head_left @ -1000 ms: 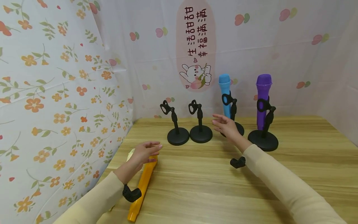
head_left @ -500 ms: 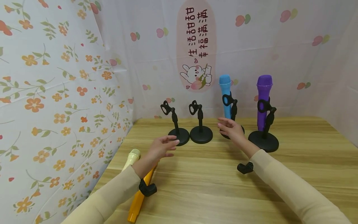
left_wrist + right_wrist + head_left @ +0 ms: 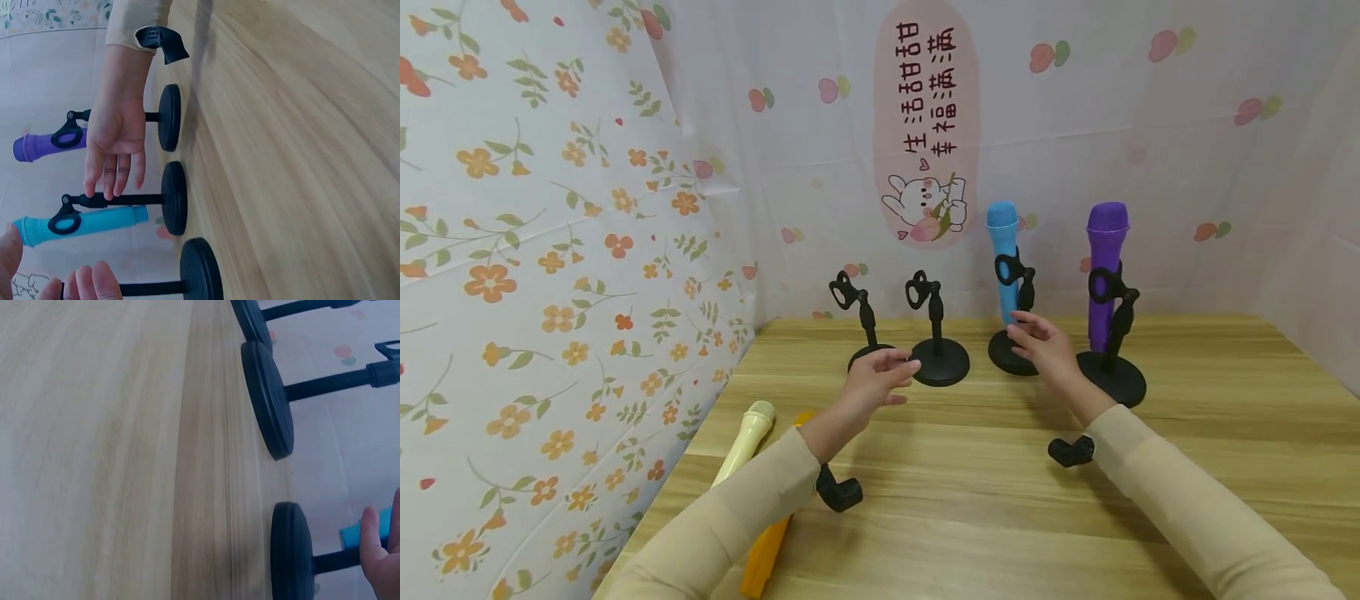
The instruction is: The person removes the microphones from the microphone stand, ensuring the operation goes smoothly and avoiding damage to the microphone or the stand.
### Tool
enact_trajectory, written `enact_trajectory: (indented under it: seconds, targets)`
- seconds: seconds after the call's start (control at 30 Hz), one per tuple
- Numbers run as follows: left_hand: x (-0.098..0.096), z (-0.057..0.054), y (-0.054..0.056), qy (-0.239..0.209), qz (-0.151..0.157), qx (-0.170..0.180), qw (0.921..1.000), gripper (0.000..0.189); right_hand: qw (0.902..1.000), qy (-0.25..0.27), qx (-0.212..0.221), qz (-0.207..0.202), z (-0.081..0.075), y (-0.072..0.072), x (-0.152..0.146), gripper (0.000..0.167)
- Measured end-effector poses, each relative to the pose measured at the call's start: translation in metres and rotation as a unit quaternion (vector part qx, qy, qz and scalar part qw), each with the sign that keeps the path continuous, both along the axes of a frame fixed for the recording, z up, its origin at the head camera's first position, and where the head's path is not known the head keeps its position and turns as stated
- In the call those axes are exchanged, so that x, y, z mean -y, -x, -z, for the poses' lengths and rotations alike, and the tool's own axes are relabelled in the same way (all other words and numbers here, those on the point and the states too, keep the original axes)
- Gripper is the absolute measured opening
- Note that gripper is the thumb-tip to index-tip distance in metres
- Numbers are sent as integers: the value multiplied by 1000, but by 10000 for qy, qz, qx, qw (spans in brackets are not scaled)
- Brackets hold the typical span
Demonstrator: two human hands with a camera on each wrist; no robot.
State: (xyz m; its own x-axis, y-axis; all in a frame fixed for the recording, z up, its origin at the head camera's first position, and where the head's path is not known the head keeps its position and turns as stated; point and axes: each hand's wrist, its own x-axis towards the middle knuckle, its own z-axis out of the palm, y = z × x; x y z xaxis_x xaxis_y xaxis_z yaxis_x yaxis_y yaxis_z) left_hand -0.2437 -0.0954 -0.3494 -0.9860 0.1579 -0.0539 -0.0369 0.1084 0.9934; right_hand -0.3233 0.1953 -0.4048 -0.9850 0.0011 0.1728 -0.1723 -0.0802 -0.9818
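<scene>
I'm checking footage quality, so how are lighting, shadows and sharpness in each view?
Head view: fairly even light, tapered blue microphone clear; left wrist view: dim shadow strip along pale wood-grain tabletop; right wrist view: bluish cast, tabletop grain washed out.

Wooden tabletop point(image 3: 955, 517), smooth, wood-grained, black stands point(image 3: 940, 364), matt plastic, blue microphone point(image 3: 1003, 240), smooth plastic, purple microphone point(image 3: 1106, 245), smooth plastic, cream microphone point(image 3: 746, 442), smooth plastic, backdrop point(image 3: 820, 158), creased cloth, sleeves point(image 3: 1195, 492), soft matt fabric.

Blue mic point(image 3: 1003, 230): leans slightly, head up, held by a round-based black stand point(image 3: 1026, 296). Leftmost stand point(image 3: 868, 322) and neighbouring stand point(image 3: 936, 329): match it in form, rise upright just beside each other.
</scene>
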Motion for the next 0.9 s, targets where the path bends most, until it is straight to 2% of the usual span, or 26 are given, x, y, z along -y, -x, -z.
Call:
enact_trajectory:
  seconds: [0.23,0.57,0.8,0.9]
  targets:
    - [-22,-4,9,-105,60,-143,9998,42,9978,-179,-36,632,0,0,-6,54]
    - [-55,-4,32,-634,89,-421,9971,39,9887,-327,-8,1461,4,5,-6,48]
    - [-75,-4,50,-726,82,-713,9948,39,9865,-878,-111,1379,4,8,-8,57]
    - [-85,-5,58,-753,97,-831,9936,41,9865,-798,-141,1421,4,11,-7,60]
